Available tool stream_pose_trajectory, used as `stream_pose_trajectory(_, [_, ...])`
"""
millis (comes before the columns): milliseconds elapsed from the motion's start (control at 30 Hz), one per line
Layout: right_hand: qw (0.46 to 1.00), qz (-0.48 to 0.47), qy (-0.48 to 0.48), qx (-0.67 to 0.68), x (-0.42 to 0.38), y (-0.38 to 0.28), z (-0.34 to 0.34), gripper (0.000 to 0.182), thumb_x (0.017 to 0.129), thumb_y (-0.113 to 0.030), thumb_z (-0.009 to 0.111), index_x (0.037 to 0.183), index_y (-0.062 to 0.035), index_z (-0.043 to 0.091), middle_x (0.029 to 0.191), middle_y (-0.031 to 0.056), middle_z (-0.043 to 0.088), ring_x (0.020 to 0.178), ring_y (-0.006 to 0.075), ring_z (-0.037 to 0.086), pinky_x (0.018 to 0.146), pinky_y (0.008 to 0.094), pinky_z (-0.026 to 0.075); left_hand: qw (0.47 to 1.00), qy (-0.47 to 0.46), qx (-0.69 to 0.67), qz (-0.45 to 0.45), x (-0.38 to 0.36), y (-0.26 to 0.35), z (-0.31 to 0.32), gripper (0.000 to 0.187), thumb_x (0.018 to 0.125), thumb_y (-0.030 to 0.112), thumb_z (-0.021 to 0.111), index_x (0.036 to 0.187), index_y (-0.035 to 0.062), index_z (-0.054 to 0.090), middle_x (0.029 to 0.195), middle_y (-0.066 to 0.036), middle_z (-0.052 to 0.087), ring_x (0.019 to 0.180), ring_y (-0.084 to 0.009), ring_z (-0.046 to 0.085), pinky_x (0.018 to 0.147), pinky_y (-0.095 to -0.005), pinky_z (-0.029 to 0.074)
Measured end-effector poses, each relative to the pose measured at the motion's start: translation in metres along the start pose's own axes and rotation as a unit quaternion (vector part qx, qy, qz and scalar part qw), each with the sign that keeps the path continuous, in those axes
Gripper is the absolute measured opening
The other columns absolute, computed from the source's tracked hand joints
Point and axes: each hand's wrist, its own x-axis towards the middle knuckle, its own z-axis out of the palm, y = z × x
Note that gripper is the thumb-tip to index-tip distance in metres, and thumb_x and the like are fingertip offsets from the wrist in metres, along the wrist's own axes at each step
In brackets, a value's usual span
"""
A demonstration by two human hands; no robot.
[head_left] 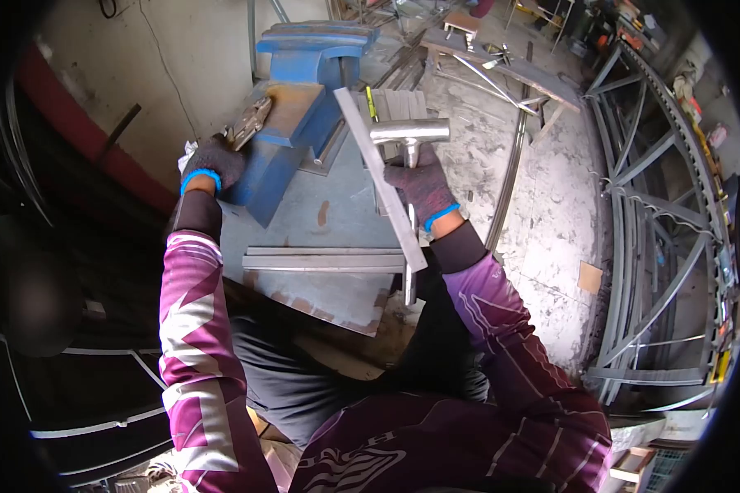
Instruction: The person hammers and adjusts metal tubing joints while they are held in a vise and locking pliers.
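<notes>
My right hand (422, 185), in a dark glove with a blue cuff, grips the handle of a steel hammer (409, 131) whose cylindrical head points up over the workbench. A long flat metal bar (382, 185) slants across the bench just left of that hand. My left hand (214, 162), gloved the same way, holds locking pliers (249, 122) against the side of a blue bench vise (300, 90).
The steel workbench (321, 222) carries several flat bars (325, 260) near its front edge. A curved metal gate frame (658, 214) lies on the concrete floor to the right. Scrap bars and a small bench (501, 66) sit beyond. Another person's dark clothing is at far left.
</notes>
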Motion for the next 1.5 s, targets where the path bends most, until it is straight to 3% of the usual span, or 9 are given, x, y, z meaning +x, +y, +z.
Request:
stream_pose_trajectory(133, [0.997, -0.053, 0.045, -0.037, 0.044, 0.016, -0.031, 0.053, 0.068, -0.003, 0.076, 0.116, -0.0017, 0.053, 0.099, 0.0071, 0.064, 0.088, 0.0176, 0.061, 0.077, 0.0335, 0.053, 1.000, 0.000, -0.012, 0.006, -0.004, 0.001, -0.002, 0.054, 0.084, 0.043, 0.058, 0.122, 0.0040, 0.065, 0.123, -0.027, 0.064, 0.119, -0.0442, 0.059, 0.102, -0.0476, 0.047])
stream_pose_trajectory(433, [0.976, -0.019, 0.047, -0.211, 0.151, 0.081, -0.020, 0.054, 0.066, -0.011, 0.078, 0.115, -0.0003, 0.057, 0.093, 0.0122, 0.065, 0.085, 0.0265, 0.066, 0.077, 0.0373, 0.054, 1.000, 0.006, 0.021, -0.011, -0.006, 0.002, -0.004, 0.045, 0.083, 0.033, 0.057, 0.119, 0.0078, 0.066, 0.119, -0.026, 0.066, 0.117, -0.0434, 0.061, 0.099, -0.0459, 0.049])
stream_pose_trajectory(567, [0.980, 0.145, 0.020, -0.137, 0.125, 0.045, -0.005, 0.044, 0.072, -0.015, 0.076, 0.112, -0.0050, 0.059, 0.088, 0.0133, 0.067, 0.081, 0.0268, 0.067, 0.072, 0.0400, 0.055, 1.000, -0.019, -0.006, 0.013, 0.004, -0.001, -0.001, 0.043, 0.083, 0.027, 0.056, 0.118, 0.0033, 0.065, 0.117, -0.030, 0.065, 0.114, -0.0463, 0.060, 0.099, -0.0493, 0.049])
stream_pose_trajectory(633, [0.970, 0.129, 0.013, -0.205, 0.112, 0.032, -0.011, 0.041, 0.075, -0.018, 0.077, 0.110, -0.0062, 0.059, 0.092, 0.0174, 0.070, 0.085, 0.0315, 0.069, 0.075, 0.0421, 0.055, 1.000, -0.030, -0.005, 0.007, 0.007, -0.002, 0.000, 0.043, 0.083, 0.024, 0.055, 0.118, 0.0011, 0.065, 0.118, -0.031, 0.064, 0.115, -0.0475, 0.060, 0.100, -0.0498, 0.048])
stream_pose_trajectory(700, [0.887, -0.128, 0.014, -0.443, 0.110, 0.030, -0.020, 0.043, 0.077, -0.023, 0.077, 0.111, -0.0059, 0.057, 0.096, 0.0213, 0.070, 0.091, 0.0372, 0.068, 0.078, 0.0442, 0.054, 1.000, -0.026, -0.008, -0.003, 0.003, 0.000, -0.002, 0.051, 0.081, 0.030, 0.057, 0.123, 0.0016, 0.066, 0.122, -0.025, 0.066, 0.117, -0.0413, 0.062, 0.100, -0.0437, 0.048])
stream_pose_trajectory(767, [0.900, -0.115, -0.043, -0.418, 0.088, 0.002, -0.018, 0.046, 0.080, -0.028, 0.076, 0.117, -0.0082, 0.057, 0.104, 0.0218, 0.069, 0.099, 0.0399, 0.066, 0.084, 0.0455, 0.053, 1.000, -0.015, -0.009, -0.002, 0.000, -0.001, 0.000, 0.048, 0.082, 0.028, 0.056, 0.121, 0.0007, 0.065, 0.120, -0.028, 0.065, 0.117, -0.0442, 0.061, 0.101, -0.0465, 0.048])
stream_pose_trajectory(900, [0.814, -0.190, -0.206, -0.508, 0.052, -0.004, 0.003, 0.050, 0.084, -0.028, 0.070, 0.132, -0.0222, 0.056, 0.112, 0.0153, 0.070, 0.102, 0.0372, 0.067, 0.087, 0.0466, 0.053, 1.000, 0.018, 0.009, 0.017, 0.009, -0.010, 0.013, 0.046, 0.082, 0.026, 0.056, 0.119, 0.0003, 0.064, 0.116, -0.030, 0.065, 0.116, -0.0463, 0.059, 0.101, -0.0488, 0.047])
stream_pose_trajectory(1067, [0.704, -0.212, -0.293, -0.611, 0.033, -0.001, 0.049, 0.043, 0.086, -0.025, 0.069, 0.127, -0.0237, 0.060, 0.107, 0.0135, 0.070, 0.099, 0.0370, 0.067, 0.085, 0.0482, 0.053, 1.000, 0.002, 0.009, 0.029, 0.011, -0.007, 0.008, 0.045, 0.083, 0.027, 0.056, 0.118, 0.0005, 0.064, 0.116, -0.031, 0.064, 0.115, -0.0461, 0.060, 0.100, -0.0476, 0.047])
stream_pose_trajectory(1500, [0.737, -0.312, -0.210, -0.562, 0.014, 0.037, 0.073, 0.037, 0.085, -0.025, 0.071, 0.119, -0.0150, 0.063, 0.107, 0.0118, 0.068, 0.099, 0.0358, 0.065, 0.086, 0.0469, 0.053, 0.997, 0.022, 0.036, 0.063, 0.019, -0.018, 0.022, 0.055, 0.085, 0.040, 0.056, 0.121, -0.0020, 0.063, 0.120, -0.032, 0.063, 0.117, -0.0459, 0.059, 0.101, -0.0479, 0.046])
